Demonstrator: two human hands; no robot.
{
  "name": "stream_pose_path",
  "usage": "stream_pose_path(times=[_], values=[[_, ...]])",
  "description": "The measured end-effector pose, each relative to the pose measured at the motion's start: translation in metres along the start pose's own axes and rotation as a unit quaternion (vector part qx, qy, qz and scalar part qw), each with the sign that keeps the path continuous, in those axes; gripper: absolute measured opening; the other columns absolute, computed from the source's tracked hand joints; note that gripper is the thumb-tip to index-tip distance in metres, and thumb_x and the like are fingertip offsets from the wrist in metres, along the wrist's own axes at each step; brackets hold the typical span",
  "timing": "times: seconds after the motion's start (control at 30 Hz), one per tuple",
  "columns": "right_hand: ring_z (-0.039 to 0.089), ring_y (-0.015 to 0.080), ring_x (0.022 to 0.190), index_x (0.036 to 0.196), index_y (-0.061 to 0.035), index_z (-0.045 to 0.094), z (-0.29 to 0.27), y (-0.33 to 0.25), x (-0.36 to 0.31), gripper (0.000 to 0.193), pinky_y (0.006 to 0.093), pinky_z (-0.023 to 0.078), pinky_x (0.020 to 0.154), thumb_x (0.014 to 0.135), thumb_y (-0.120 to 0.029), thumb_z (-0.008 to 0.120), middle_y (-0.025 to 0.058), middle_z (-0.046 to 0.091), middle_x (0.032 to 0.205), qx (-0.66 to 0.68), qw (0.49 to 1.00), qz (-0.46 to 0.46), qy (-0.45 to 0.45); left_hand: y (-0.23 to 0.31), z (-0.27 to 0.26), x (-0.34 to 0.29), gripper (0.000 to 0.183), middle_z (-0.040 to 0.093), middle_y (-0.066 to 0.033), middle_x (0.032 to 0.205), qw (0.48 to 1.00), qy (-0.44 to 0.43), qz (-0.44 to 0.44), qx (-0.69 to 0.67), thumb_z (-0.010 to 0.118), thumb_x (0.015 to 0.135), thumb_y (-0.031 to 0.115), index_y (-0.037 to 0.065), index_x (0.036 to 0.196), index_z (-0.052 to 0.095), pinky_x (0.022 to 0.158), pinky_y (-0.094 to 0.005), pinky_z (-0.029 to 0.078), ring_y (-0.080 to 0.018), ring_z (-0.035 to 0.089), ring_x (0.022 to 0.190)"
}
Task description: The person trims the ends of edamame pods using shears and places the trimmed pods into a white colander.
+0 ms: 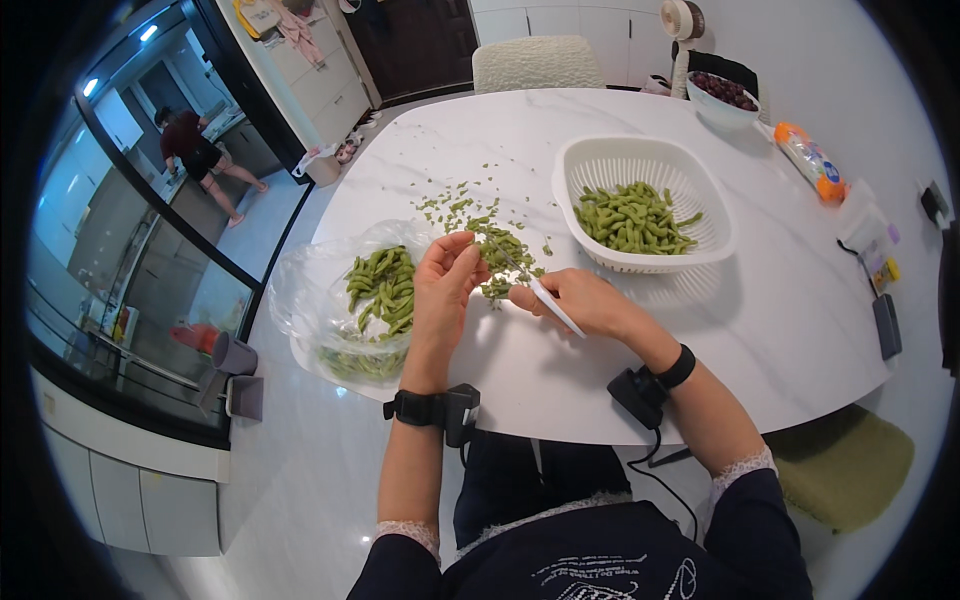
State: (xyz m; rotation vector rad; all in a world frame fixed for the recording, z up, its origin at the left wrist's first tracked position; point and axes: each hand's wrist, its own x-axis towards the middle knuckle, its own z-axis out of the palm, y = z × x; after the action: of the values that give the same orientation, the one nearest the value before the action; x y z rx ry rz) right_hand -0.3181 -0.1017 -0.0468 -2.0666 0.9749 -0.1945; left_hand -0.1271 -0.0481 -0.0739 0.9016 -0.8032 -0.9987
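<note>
Between the fingertips of my left hand [447,278] is a green edamame pod, mostly hidden by the fingers. My right hand [590,302] grips white-handled scissors [556,308], whose blades reach toward the left fingertips. Below and beyond the blades lies a scattered heap of green pod trimmings [502,248]. A clear plastic bag [305,290] lies open beside my left hand, with edamame pods [385,285] inside. To the right of the scissors stands a white slotted basket [716,215] with more pods [635,218] on its bottom.
The white marble-patterned table [780,350] carries a bowl of dark red fruit [722,100], an orange-and-white packet [808,162] and a black device [886,326] at its right side. A pale chair [537,62] stands beyond, a green chair [850,465] at near right. Another person [190,140] stands in the kitchen.
</note>
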Motion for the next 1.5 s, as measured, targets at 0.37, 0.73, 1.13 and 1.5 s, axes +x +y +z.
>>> stream_pose_path(times=[0.37, 0.73, 1.13, 1.5], values=[[0.052, 0.013, 0.046, 0.06, -0.0057, 0.056, 0.0, 0.008, 0.006, 0.066, 0.0262, 0.041, 0.046, 0.075, -0.07, 0.054, 0.0027, 0.052, 0.053, 0.012, 1.0, -0.012, -0.017, 0.002, 0.002, -0.001, 0.03, 0.057, -0.003, 0.087, 1.0, 0.005, -0.012, 0.026, 0.059, 0.087, 0.006, 0.0, 0.115, 0.051, 0.071, -0.0252, 0.048, -0.0093, 0.055, 0.077], [0.053, 0.0175, 0.045, 0.053, -0.0055, 0.054, -0.002, 0.007, 0.003, 0.073, 0.0312, 0.042, 0.047, 0.072, -0.076, 0.049, 0.0042, 0.05, 0.046, -0.017, 1.0, -0.006, -0.002, 0.002, 0.001, -0.001, 0.032, 0.059, -0.0042, 0.085, 1.0, 0.004, -0.017, 0.022, 0.06, 0.087, 0.007, 0.0, 0.116, 0.051, 0.068, -0.0242, 0.05, -0.0095, 0.058, 0.076], [0.056, 0.0278, 0.05, 0.054, -0.0015, 0.056, -0.002, 0.002, 0.0, 0.079, 0.0388, 0.044, 0.052, 0.072, -0.078, 0.045, 0.0119, 0.05, 0.047, -0.067, 0.997, -0.026, 0.037, 0.001, 0.005, -0.002, 0.034, 0.059, -0.007, 0.091, 1.0, 0.008, -0.013, 0.022, 0.059, 0.087, 0.006, -0.002, 0.118, 0.046, 0.072, -0.025, 0.052, -0.0171, 0.062, 0.087], [0.05, 0.0176, 0.044, 0.055, -0.002, 0.054, -0.003, 0.0, -0.001, 0.068, 0.0318, 0.04, 0.046, 0.079, -0.066, 0.052, 0.0063, 0.05, 0.047, -0.045, 0.998, -0.036, 0.029, -0.001, -0.002, 0.0, 0.023, 0.063, -0.0086, 0.097, 1.0, 0.015, 0.008, 0.004, 0.061, 0.087, 0.008, 0.001, 0.109, 0.055, 0.067, -0.022, 0.046, -0.0124, 0.06, 0.081]])
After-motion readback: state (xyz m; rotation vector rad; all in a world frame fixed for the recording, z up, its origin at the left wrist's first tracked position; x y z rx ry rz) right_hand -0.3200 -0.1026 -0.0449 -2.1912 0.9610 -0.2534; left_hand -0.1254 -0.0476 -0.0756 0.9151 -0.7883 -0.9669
